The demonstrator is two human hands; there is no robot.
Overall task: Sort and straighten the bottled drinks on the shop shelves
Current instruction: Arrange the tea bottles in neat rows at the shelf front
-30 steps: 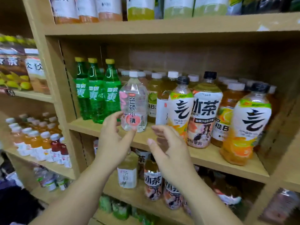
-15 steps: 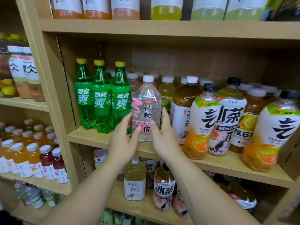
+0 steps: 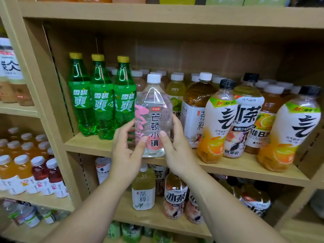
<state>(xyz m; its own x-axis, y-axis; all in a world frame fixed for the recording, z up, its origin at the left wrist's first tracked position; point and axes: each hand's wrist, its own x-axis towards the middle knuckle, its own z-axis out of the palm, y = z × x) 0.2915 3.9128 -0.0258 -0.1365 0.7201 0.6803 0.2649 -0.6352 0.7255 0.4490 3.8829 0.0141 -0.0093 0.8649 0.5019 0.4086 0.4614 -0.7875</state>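
Observation:
A clear bottle [image 3: 154, 109] with a white cap and pink-and-black label stands upright at the front of the middle wooden shelf [image 3: 236, 165]. My left hand [image 3: 127, 151] grips its lower left side, thumb on the label. My right hand [image 3: 175, 153] grips its lower right side, thumb on the front. Three green soda bottles [image 3: 101, 102] with yellow caps stand just left of it. To its right are a brown tea bottle [image 3: 196, 109], orange-labelled bottles [image 3: 217, 123] and a black-capped tea bottle [image 3: 245, 120].
Rows of white-capped bottles fill the back of the middle shelf. The shelf below holds a pale tea bottle [image 3: 143, 190] and peach tea bottles [image 3: 175, 195]. Left unit shelves carry orange and red juice bottles [image 3: 35, 174]. A wooden upright [image 3: 52, 120] divides the units.
Both hands rose from in front of the shelf edge and closed round the clear bottle. The camera moved closer to the shelf.

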